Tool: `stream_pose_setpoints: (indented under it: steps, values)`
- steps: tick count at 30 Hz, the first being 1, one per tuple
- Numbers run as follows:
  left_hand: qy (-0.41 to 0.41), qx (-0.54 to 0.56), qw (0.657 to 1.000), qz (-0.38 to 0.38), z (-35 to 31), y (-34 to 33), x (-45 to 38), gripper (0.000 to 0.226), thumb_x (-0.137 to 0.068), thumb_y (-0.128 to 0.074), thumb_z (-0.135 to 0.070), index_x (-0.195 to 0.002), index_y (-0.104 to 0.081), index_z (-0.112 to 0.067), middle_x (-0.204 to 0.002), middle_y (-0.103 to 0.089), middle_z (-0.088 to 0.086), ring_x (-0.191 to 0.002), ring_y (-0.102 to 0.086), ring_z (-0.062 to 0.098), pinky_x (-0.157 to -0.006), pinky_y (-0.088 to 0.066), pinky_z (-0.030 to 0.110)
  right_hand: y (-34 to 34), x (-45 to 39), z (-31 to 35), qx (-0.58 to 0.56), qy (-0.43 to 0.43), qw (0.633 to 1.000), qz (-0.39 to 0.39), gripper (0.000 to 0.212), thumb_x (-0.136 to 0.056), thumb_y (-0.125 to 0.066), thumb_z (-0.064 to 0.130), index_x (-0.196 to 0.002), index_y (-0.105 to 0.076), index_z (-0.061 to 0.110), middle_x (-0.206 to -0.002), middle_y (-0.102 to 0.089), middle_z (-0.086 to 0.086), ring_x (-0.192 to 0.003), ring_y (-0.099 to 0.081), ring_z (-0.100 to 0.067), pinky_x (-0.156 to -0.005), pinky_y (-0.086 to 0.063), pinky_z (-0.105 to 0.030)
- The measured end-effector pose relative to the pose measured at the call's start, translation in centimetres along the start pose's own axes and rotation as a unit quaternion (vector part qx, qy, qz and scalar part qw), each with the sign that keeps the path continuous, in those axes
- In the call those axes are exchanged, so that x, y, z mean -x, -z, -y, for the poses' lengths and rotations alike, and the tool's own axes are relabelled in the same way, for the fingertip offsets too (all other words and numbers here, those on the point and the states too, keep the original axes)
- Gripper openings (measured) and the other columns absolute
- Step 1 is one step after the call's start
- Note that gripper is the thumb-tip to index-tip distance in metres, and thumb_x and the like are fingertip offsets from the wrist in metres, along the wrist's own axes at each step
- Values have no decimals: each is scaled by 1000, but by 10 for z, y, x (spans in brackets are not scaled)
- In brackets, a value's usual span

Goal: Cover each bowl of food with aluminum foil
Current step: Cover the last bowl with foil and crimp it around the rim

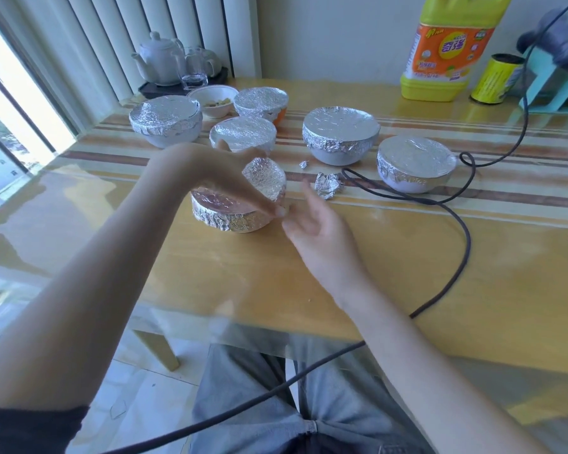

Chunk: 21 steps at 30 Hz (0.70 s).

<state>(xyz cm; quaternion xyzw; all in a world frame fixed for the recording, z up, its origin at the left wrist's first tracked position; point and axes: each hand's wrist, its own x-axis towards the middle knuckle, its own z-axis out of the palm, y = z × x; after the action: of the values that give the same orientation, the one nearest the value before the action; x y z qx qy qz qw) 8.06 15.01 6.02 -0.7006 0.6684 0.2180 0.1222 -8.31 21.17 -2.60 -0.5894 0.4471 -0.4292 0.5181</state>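
Near bowl [232,211], table centre: foil [266,180] lifted at its right edge. My left hand [243,188] pinches the rim; right hand [312,221] released. I should crimp it down evenly.

The table [407,257] is yellow wood with brown and cream stripes along its far part. The foil [340,124] on the bowls is shiny silver with many small wrinkles. Under the foil, the big bowls are pale white-grey; one small bowl [281,116] shows orange. The uncovered bowl [214,99] is white. The teapot [159,57] is white on a black tray [164,90]. The bottle [450,47] is yellow with an orange label. The can [495,78] is yellow and black. The cable [453,211] is dark brown-black. The trousers [259,404] are grey.
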Motion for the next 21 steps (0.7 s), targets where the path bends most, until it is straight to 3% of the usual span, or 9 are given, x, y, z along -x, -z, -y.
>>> stream_pose_setpoints:
  steps: [2, 4, 6, 8, 11, 14, 18, 21]
  values:
    - [7, -38, 999, -6, -4, 2, 5, 133, -29, -52, -92, -146, 2, -57, -162, 11, 6, -147, -14, 40, -115, -21, 55, 7, -4, -5, 69, 49, 996, -41, 72, -86, -68, 7, -148, -31, 17, -142, -45, 6, -124, -50, -4, -99, -41, -14]
    - [-19, -69, 997, -24, -2, 4, 8, 130, -38, -48, -88, -148, 12, -51, -159, 27, 5, -148, 8, 38, -116, -8, 57, 7, -4, -8, 135, 75, 986, -69, 65, -78, -78, 18, -134, -45, 17, -132, -57, -2, -112, -60, -13, -95, -49, -26]
    - [-72, -62, 995, -24, 7, 8, 6, 136, -36, -58, -84, -141, 23, -56, -155, 34, -1, -142, 29, 32, -113, 3, 62, 1, -4, -5, 203, 79, 972, -87, 60, -70, -82, 38, -114, -48, 14, -109, -63, 0, -97, -61, -16, -85, -51, -34]
    - [-118, -62, 991, 0, 16, 12, 2, 144, -28, -72, -78, -133, 26, -65, -155, 30, -12, -140, 33, 24, -112, 7, 62, -7, -5, -2, 262, 70, 959, -79, 64, -66, -79, 54, -105, -49, 13, -100, -63, 2, -92, -60, -19, -78, -49, -35]
    - [-139, -83, 985, 57, 18, 13, -3, 143, -25, -82, -68, -133, 13, -72, -156, 17, -27, -147, 18, 15, -117, 1, 54, -19, -13, 3, 350, 71, 930, -89, 65, -66, -74, 63, -100, -50, 13, -96, -66, 0, -88, -61, -24, -70, -47, -36]
    - [-142, -74, 985, 68, 14, 10, -6, 136, -32, -83, -58, -139, 0, -68, -155, 3, -27, -148, -8, 14, -117, -15, 41, -17, -20, 4, 368, 93, 921, -93, 51, -70, -76, 56, -89, -53, 14, -84, -65, 0, -80, -59, -25, -66, -43, -36]
    - [-138, -73, 986, 50, 12, 10, -4, 133, -44, -90, -46, -143, -3, -62, -154, 0, -25, -146, -13, 15, -115, -17, 39, -8, -22, -2, 300, 139, 941, -78, 27, -77, -78, 32, -77, -60, 11, -69, -61, 4, -68, -57, -20, -68, -46, -37]
    - [-134, -84, 986, 51, 10, 10, -3, 134, -43, -89, -49, -143, -1, -63, -154, 2, -26, -146, -13, 15, -115, -17, 40, -5, -27, -5, 284, 161, 944, -59, 18, -81, -75, 22, -76, -62, 11, -68, -64, -1, -64, -56, -20, -66, -48, -40]
